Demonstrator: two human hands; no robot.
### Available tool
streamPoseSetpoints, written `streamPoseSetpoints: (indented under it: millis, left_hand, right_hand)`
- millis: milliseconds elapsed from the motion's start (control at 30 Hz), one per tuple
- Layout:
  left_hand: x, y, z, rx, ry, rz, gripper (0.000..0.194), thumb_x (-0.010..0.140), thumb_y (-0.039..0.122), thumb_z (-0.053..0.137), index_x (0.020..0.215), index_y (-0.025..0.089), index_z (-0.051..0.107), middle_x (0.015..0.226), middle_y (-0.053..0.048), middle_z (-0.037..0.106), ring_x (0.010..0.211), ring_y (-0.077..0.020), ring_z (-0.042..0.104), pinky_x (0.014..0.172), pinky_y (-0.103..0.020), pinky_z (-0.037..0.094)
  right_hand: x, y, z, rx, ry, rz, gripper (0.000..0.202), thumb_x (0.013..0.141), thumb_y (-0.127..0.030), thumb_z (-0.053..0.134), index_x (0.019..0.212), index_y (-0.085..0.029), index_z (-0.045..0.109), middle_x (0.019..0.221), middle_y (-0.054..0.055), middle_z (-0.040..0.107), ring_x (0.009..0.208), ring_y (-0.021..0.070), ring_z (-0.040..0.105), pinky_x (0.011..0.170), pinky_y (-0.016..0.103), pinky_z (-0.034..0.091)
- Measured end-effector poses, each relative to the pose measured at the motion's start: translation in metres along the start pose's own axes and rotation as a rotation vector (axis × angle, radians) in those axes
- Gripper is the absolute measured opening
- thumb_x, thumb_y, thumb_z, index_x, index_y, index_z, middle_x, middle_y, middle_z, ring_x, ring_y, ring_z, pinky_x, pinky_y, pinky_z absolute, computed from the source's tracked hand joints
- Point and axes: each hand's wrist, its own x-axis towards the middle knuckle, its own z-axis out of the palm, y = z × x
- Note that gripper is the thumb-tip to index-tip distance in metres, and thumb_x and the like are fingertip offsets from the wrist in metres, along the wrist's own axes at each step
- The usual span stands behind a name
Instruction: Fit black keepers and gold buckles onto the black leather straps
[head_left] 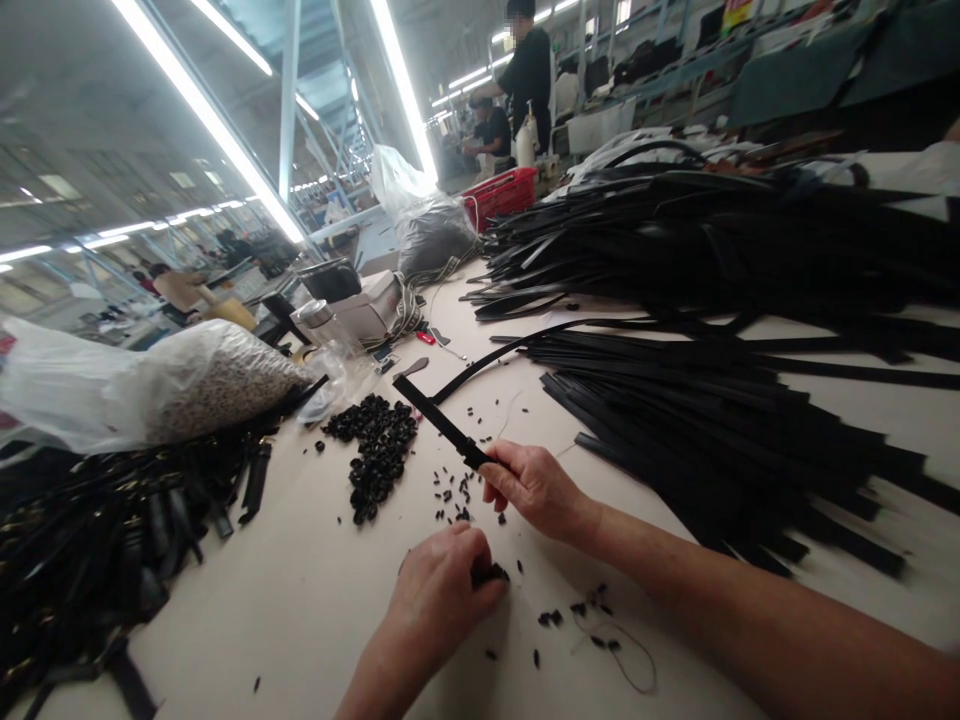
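Observation:
My right hand point(536, 490) is closed around a black belt strap point(442, 422), whose near end is hidden in the fingers. The strap slants up and to the left, with a narrow band or loop across it just ahead of my fingertips. My left hand point(446, 580) is lower and to the left, its fingers curled over a small black piece point(491, 573) that is mostly covered. Tiny black pieces point(454, 492) are scattered on the table between and around my hands. A heap of small black loops point(375, 450) lies just beyond my left hand.
Black straps point(720, 430) fan out at the right, with a bigger pile point(697, 240) behind. Finished-looking straps point(135, 530) and a filled plastic bag point(217, 380) sit at the left. A thread point(637, 640) lies in front. A person point(531, 75) stands in the background.

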Motion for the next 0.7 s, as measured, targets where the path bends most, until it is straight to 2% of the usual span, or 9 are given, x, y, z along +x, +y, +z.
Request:
streamPoseSetpoints:
  millis: [133,200,267,500,700]
  left_hand:
    - [0.006,-0.01,-0.002,-0.505,0.153,-0.159,0.029,0.068,0.026,0.072,0.058,0.019,0.046,0.055,0.003,0.047,0.052,-0.0124,0.039,0.05,-0.024,0.028]
    - [0.01,-0.014,-0.004,-0.777,0.179,-0.249,0.028,0.068,0.032,0.075,0.061,0.018,0.051,0.054,0.002,0.052,0.048,-0.0115,0.041,0.048,-0.023,0.031]
    - [0.013,-0.016,-0.006,-0.939,0.205,-0.284,0.028,0.067,0.034,0.077,0.063,0.017,0.055,0.056,-0.001,0.058,0.048,-0.0113,0.045,0.05,-0.022,0.035]
    - [0.019,-0.02,-0.003,-1.069,0.355,-0.213,0.029,0.068,0.036,0.08,0.065,0.015,0.061,0.057,0.0,0.06,0.054,-0.0112,0.05,0.055,-0.021,0.04]
    - [0.02,-0.025,0.004,-1.141,0.415,-0.195,0.029,0.076,0.041,0.077,0.081,0.014,0.07,0.069,-0.003,0.066,0.065,-0.0139,0.058,0.064,-0.022,0.048]
  right_hand:
    - [-0.001,-0.002,0.001,-0.008,-0.022,-0.005,0.022,0.095,-0.03,0.046,0.079,-0.018,0.054,0.064,0.0,0.067,0.05,0.0117,0.064,0.049,0.02,0.046]
    - [-0.002,-0.003,0.002,-0.023,-0.047,-0.007,0.021,0.095,-0.03,0.046,0.079,-0.018,0.054,0.065,0.0,0.068,0.05,0.0122,0.064,0.049,0.021,0.046]
    - [-0.003,-0.004,0.004,-0.037,-0.08,-0.002,0.02,0.095,-0.03,0.046,0.081,-0.018,0.055,0.065,0.001,0.068,0.05,0.0124,0.064,0.049,0.021,0.046]
    - [-0.008,-0.005,0.012,0.017,-0.176,-0.01,0.023,0.096,-0.032,0.044,0.084,-0.017,0.057,0.067,0.003,0.07,0.054,0.0134,0.067,0.052,0.021,0.048]
    - [-0.006,-0.002,0.014,0.088,-0.15,0.058,0.023,0.095,-0.033,0.045,0.083,-0.017,0.056,0.065,0.003,0.07,0.05,0.0133,0.064,0.049,0.02,0.048]
